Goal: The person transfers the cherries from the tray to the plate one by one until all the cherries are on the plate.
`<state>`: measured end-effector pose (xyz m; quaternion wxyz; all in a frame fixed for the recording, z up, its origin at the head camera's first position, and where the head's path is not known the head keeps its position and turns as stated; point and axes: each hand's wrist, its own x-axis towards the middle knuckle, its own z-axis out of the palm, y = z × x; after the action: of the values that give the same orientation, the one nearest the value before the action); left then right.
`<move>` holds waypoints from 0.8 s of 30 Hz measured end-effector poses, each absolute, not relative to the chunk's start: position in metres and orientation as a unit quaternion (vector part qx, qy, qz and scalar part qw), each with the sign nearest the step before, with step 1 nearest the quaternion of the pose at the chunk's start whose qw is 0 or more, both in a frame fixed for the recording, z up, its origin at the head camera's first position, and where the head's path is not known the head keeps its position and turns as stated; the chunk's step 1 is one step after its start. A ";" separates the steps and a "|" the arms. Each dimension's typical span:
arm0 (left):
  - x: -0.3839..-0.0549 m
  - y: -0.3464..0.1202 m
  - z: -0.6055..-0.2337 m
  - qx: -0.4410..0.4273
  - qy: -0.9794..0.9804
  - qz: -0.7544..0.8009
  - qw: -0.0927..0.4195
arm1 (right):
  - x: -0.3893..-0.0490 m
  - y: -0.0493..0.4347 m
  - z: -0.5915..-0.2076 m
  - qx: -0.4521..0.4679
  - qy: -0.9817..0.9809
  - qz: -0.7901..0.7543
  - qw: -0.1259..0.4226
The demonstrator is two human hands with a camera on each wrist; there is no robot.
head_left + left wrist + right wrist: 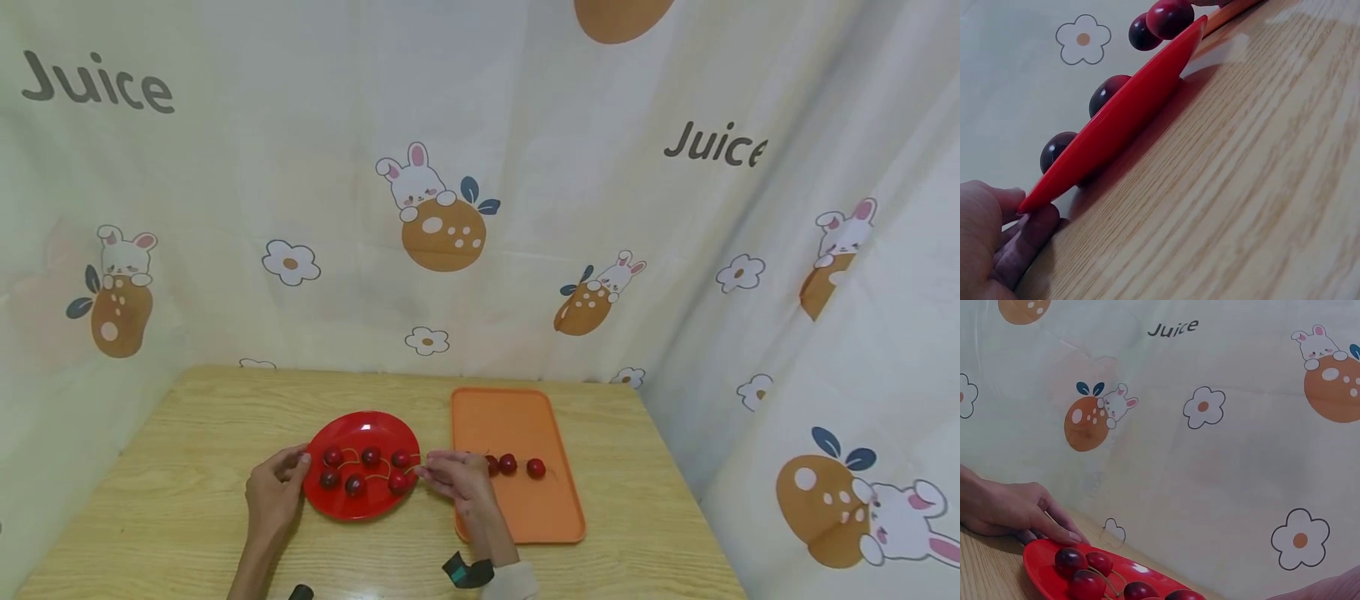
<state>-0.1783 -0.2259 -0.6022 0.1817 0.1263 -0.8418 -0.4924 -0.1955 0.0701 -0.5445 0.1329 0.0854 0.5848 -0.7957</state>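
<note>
A red plate (360, 510) stands on the table, with several dark red cherries (355, 485) and their thin stems on it. My left hand (272, 493) grips the plate's left rim, thumb above and fingers below, as the left wrist view shows. At the plate's right rim, my right hand (463, 482) pinches the stems of two cherries (399, 482). In the left wrist view these two cherries (1170, 19) hang just above the far rim, close to the fingertips. The right wrist view barely catches the right hand, so its fingers are hidden there.
An orange tray (501, 418) lies right of the plate, partly behind my right hand, with several cherries (507, 464) in a row. Both rest on a wood-grain table (615, 467). A printed curtain (322, 167) hangs behind and beside the table.
</note>
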 end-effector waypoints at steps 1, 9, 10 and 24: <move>-0.178 -0.226 -0.602 0.125 -0.842 -0.493 0.182 | -0.195 0.070 -0.545 0.087 0.583 -0.797 0.133; -0.178 -0.227 -0.603 0.120 -0.840 -0.494 0.191 | -0.195 0.067 -0.547 0.081 0.582 -0.798 0.131; -0.178 -0.227 -0.603 0.120 -0.840 -0.494 0.191 | -0.195 0.067 -0.548 0.082 0.582 -0.799 0.130; -0.179 -0.227 -0.604 0.120 -0.840 -0.493 0.192 | -0.192 0.055 -0.541 0.099 0.596 -0.791 0.091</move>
<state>-0.1790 -0.2270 -0.6039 0.1924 0.1196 -0.8400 -0.4930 -0.1923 0.0553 -0.5406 0.0909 0.0994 0.5962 -0.7915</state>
